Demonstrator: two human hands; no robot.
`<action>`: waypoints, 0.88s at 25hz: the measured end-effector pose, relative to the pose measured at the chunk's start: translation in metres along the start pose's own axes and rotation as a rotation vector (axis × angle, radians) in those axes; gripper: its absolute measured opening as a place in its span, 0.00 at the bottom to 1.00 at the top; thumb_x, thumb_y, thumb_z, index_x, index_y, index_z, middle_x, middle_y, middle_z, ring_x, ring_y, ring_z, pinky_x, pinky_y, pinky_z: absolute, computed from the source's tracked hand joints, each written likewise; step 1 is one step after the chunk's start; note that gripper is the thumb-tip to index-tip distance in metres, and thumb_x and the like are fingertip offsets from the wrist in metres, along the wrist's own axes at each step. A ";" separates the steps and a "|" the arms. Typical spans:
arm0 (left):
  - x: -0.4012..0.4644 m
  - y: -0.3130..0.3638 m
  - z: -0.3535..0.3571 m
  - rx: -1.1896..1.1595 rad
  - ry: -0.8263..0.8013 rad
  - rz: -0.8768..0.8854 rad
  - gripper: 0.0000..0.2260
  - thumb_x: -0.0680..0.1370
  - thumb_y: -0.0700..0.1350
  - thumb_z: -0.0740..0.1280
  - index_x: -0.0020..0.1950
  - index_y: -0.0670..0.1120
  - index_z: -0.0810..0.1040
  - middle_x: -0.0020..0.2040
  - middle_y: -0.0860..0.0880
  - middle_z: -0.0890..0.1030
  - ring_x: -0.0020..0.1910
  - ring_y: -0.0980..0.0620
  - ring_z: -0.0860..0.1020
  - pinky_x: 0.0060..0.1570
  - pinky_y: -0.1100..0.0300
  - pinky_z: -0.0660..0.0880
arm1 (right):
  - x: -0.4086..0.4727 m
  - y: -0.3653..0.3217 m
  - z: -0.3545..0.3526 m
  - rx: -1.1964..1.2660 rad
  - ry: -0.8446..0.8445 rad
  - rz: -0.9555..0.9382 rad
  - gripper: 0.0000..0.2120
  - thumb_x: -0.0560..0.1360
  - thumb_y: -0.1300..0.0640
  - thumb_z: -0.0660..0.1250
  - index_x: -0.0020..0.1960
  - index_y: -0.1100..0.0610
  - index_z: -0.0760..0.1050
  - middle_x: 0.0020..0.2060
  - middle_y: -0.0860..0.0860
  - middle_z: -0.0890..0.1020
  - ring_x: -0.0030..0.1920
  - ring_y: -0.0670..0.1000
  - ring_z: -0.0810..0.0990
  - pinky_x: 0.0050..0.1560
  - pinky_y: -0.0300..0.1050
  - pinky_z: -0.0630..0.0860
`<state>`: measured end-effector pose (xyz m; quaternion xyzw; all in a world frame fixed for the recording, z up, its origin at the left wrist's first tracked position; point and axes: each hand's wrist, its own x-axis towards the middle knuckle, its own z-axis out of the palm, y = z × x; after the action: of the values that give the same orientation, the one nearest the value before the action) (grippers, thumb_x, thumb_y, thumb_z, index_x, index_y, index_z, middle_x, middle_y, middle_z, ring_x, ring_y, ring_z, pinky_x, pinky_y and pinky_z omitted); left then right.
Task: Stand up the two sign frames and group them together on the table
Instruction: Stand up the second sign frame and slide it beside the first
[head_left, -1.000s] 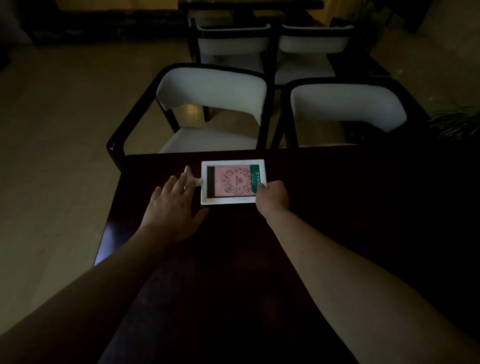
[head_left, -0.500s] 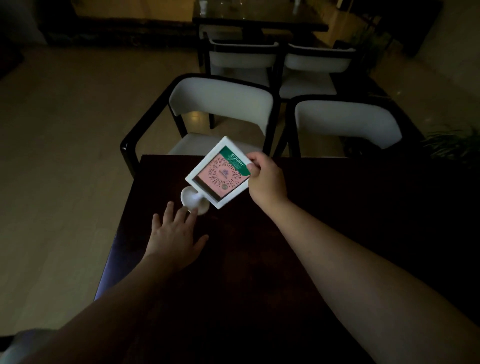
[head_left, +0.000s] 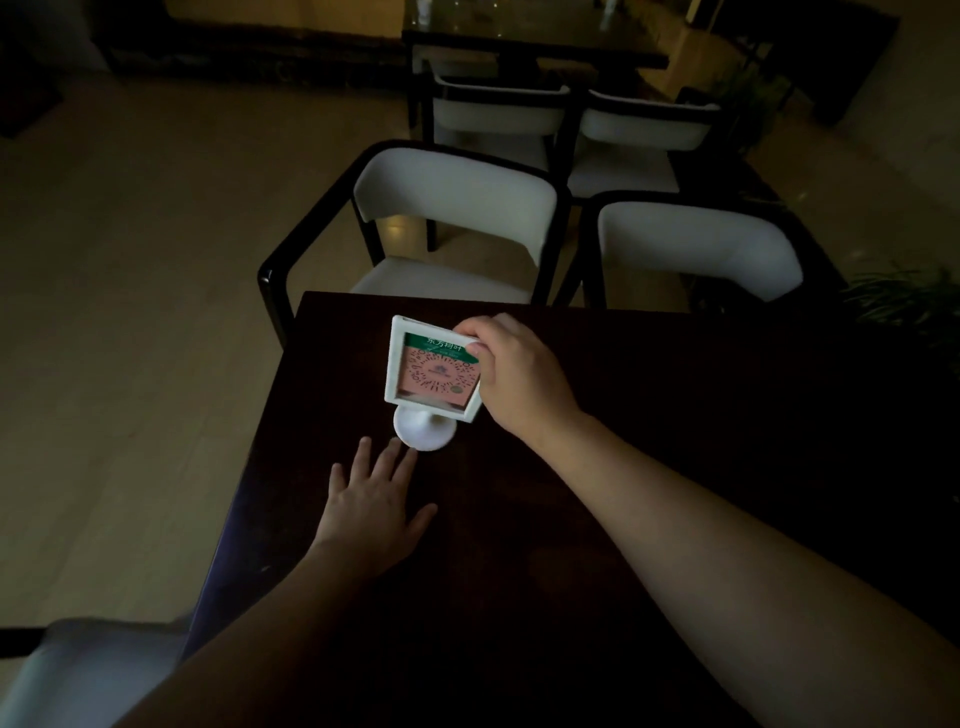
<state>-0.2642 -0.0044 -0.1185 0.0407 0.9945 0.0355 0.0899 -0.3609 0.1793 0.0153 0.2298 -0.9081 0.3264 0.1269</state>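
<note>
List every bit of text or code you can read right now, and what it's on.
"东方树叶", roughly, blurred white characters: green band atop the card in the white sign frame held by the right hand.
Round scan code on the pink area: pattern only, unreadable.
Small print beneath the band: too blurred.
Nothing else carries text.

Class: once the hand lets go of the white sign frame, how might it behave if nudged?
The sign frame looks rigid. Its wide panel tops a narrow stem and small round base, so it probably tips easily. It seems light: the right hand holds it by one corner.
</note>
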 end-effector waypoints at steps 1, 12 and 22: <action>-0.002 0.000 0.001 -0.008 -0.002 0.000 0.37 0.77 0.69 0.52 0.80 0.52 0.49 0.81 0.49 0.51 0.78 0.40 0.44 0.72 0.35 0.53 | -0.003 -0.002 0.000 0.000 -0.009 -0.008 0.13 0.78 0.66 0.65 0.61 0.60 0.78 0.51 0.57 0.79 0.53 0.55 0.78 0.46 0.52 0.78; 0.010 0.000 0.000 -0.032 -0.011 0.023 0.37 0.76 0.69 0.52 0.80 0.51 0.49 0.81 0.49 0.50 0.78 0.41 0.42 0.71 0.33 0.52 | -0.020 0.013 0.008 0.192 -0.034 0.280 0.22 0.82 0.43 0.56 0.72 0.51 0.69 0.61 0.49 0.78 0.59 0.46 0.76 0.50 0.38 0.74; 0.032 0.000 0.006 -0.001 -0.051 0.052 0.40 0.75 0.71 0.51 0.79 0.53 0.42 0.81 0.51 0.43 0.77 0.41 0.37 0.70 0.31 0.46 | -0.082 0.041 0.053 0.014 -0.286 0.394 0.22 0.82 0.53 0.56 0.75 0.56 0.66 0.70 0.54 0.72 0.70 0.53 0.69 0.66 0.48 0.68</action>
<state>-0.2944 -0.0012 -0.1304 0.0675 0.9905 0.0372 0.1143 -0.3153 0.2002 -0.0783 0.0929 -0.9417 0.3154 -0.0710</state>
